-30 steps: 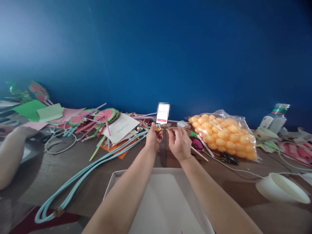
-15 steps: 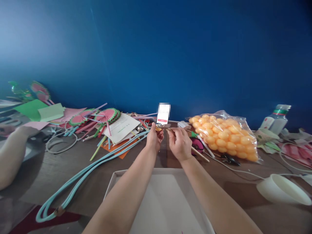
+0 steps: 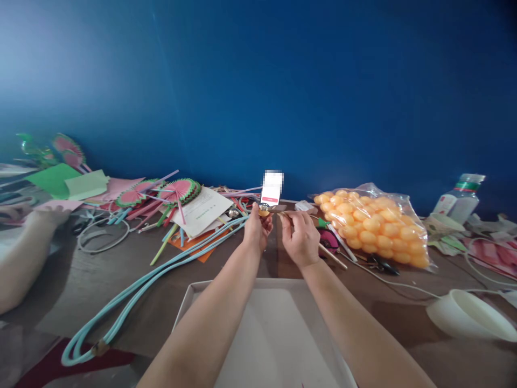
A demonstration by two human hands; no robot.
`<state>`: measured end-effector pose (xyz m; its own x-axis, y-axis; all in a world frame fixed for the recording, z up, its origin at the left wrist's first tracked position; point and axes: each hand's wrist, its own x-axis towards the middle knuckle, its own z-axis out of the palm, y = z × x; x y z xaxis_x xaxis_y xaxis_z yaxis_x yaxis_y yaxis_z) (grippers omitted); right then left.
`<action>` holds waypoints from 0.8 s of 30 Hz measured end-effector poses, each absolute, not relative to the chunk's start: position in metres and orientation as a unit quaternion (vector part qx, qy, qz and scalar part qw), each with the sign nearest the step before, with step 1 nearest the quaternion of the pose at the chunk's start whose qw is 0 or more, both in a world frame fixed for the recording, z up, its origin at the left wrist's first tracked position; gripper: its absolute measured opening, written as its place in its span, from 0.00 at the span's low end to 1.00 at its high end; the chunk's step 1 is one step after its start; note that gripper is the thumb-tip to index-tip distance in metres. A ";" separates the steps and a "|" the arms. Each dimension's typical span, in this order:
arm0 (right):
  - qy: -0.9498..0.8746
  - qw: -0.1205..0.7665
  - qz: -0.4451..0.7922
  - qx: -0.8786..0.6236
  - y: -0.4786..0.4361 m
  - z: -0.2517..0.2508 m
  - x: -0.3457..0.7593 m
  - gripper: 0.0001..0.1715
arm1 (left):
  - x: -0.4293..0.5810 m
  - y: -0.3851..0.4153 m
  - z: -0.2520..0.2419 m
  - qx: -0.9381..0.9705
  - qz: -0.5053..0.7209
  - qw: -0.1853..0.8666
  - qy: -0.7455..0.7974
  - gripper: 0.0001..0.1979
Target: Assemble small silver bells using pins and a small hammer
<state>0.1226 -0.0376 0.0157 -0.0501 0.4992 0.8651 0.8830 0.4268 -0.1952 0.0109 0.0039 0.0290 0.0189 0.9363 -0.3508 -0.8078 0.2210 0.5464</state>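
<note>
My left hand (image 3: 256,230) is closed, with a small shiny gold-coloured round piece (image 3: 264,212) held at its fingertips. Opposite it, the fingers of my right hand (image 3: 299,234) pinch one end of a thin brownish strip (image 3: 278,212) that runs toward the gold piece. Whether strip and piece are joined is too small to tell. Just behind both hands stands a phone (image 3: 271,193) with a lit white screen, upright near the blue wall. A white shallow box or tray (image 3: 266,334) lies below my forearms.
Light-blue tubing (image 3: 133,307), paper fans (image 3: 177,195) and coloured sticks and papers lie to the left. On the right are a clear bag of orange balls (image 3: 375,223), a white cup (image 3: 468,315) on its side and a bottle (image 3: 460,196). Another person's hand (image 3: 42,215) is at far left.
My hands stay almost in place, with only slight finger movement. The other person's arm at far left has shifted, its hand now lower and over the pink paper's edge.
</note>
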 end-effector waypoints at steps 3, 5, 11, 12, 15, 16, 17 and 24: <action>-0.688 0.497 -0.212 -0.484 -0.038 0.016 0.122 0.07 | 0.011 0.005 0.029 0.101 0.612 0.701 0.351 0.19; -0.686 0.502 -0.216 -0.480 -0.038 0.016 0.122 0.07 | 0.012 0.006 0.028 0.111 0.611 0.696 0.361 0.19; -0.692 0.490 -0.203 -0.489 -0.038 0.016 0.122 0.07 | 0.014 0.007 0.025 0.134 0.617 0.681 0.370 0.18; -0.689 0.496 -0.204 -0.488 -0.038 0.016 0.122 0.07 | 0.014 0.007 0.024 0.134 0.617 0.679 0.373 0.18; -0.693 0.491 -0.199 -0.489 -0.038 0.016 0.123 0.07 | 0.013 0.007 0.024 0.132 0.620 0.676 0.375 0.19; -0.697 0.485 -0.196 -0.490 -0.038 0.016 0.123 0.07 | 0.013 0.007 0.024 0.131 0.620 0.677 0.374 0.19; -0.698 0.482 -0.195 -0.492 -0.037 0.015 0.123 0.07 | 0.013 0.007 0.025 0.130 0.619 0.678 0.375 0.19; -0.701 0.470 -0.189 -0.502 -0.038 0.015 0.122 0.08 | 0.013 0.006 0.026 0.132 0.616 0.676 0.383 0.17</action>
<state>0.1222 -0.0381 0.0154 -0.0545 0.5258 0.8488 0.8813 0.4250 -0.2067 0.0134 0.0060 0.0257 -0.0521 0.9331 -0.3558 -0.7312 0.2070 0.6500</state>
